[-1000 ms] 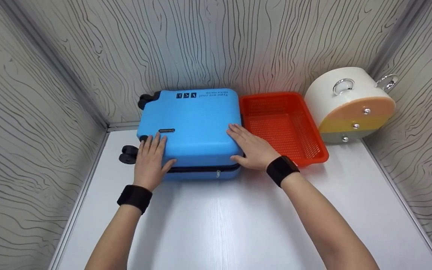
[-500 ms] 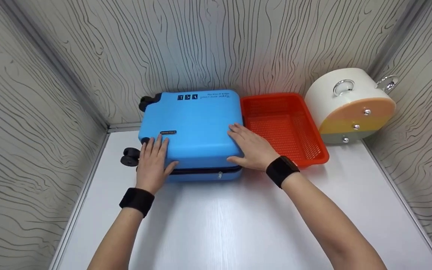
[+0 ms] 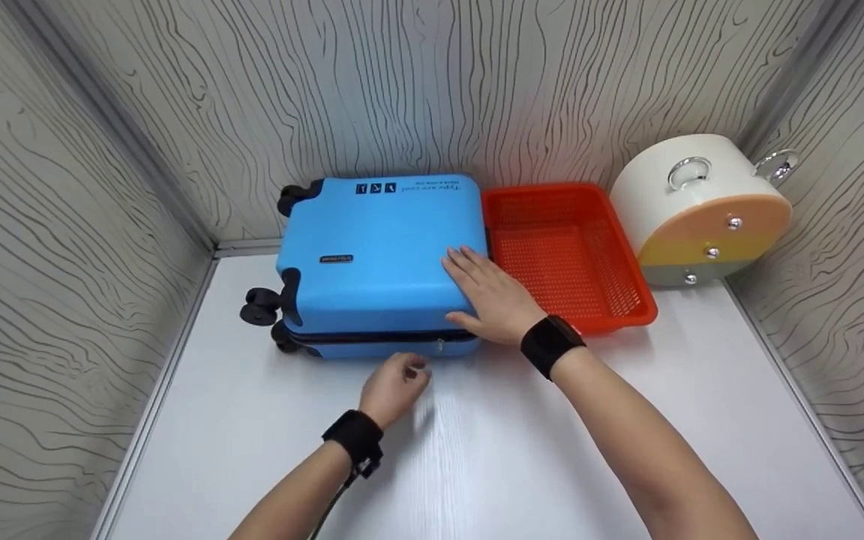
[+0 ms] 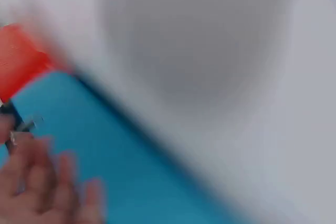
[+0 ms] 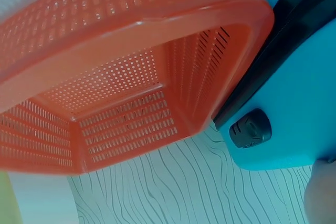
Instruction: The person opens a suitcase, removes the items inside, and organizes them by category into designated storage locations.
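Note:
A light blue suitcase (image 3: 394, 232) lies flat on the white table, its black wheels (image 3: 259, 306) to the left. My right hand (image 3: 496, 296) rests on its front right corner, fingers straight over the top and thumb along the front side. My left hand (image 3: 393, 386) hovers just before the suitcase's front side, its fingers loosely bent with nothing between them. Close to those fingers hangs a small metal zipper pull (image 3: 440, 345) on the black zipper line. In the left wrist view the left fingers (image 4: 65, 182) are blurred beside the zipper pull (image 4: 26, 125).
A red perforated basket (image 3: 646, 304) stands right against the suitcase's right side. Beyond it is a rounded white box (image 3: 649, 176) with coloured drawers and silver knobs. Wood-grain walls (image 3: 432, 90) enclose the table at the back and sides.
My left hand has left the suitcase's left front corner and moved right and nearer to me, its fingers now bent. The right hand stays on its corner with the suitcase almost still.

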Tool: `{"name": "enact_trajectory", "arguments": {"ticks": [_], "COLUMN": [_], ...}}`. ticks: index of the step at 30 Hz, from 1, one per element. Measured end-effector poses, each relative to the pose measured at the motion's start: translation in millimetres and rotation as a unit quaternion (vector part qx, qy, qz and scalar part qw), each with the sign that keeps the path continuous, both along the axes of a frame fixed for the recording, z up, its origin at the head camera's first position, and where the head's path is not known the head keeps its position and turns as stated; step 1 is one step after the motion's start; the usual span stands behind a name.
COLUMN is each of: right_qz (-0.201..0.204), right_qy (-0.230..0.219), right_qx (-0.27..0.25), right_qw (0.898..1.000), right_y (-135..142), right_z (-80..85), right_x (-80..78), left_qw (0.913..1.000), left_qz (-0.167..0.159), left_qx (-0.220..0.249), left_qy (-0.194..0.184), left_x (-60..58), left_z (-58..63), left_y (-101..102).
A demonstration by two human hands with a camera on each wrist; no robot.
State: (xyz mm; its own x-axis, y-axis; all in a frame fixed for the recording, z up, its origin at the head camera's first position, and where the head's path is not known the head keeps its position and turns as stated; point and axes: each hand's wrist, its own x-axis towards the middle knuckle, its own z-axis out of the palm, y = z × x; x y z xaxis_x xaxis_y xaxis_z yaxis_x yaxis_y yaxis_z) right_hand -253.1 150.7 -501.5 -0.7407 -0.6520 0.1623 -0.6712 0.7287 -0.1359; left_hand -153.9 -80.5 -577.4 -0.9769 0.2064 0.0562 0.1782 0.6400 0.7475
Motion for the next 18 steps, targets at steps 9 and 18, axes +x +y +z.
{"name": "enact_trajectory", "arguments": {"ticks": [9, 18], "right_qz": [-0.003, -0.001], "right_qy": [0.006, 0.010], "right_qx": [-0.011, -0.015], "right_qw": [1.000, 1.000], "right_y": [-1.7, -2.3], "right_z": [-3.4, -5.9], "right_x": [0.5, -0.2], "left_qw": [0.9297, 0.9310], "left_qz": [0.110, 0.107], "left_qx": [0.295, 0.312], "left_qy": [-0.190, -0.156], "left_x": [-15.0, -9.9], "left_z": [-5.4, -13.3], "left_y": [41.1, 38.6]}}
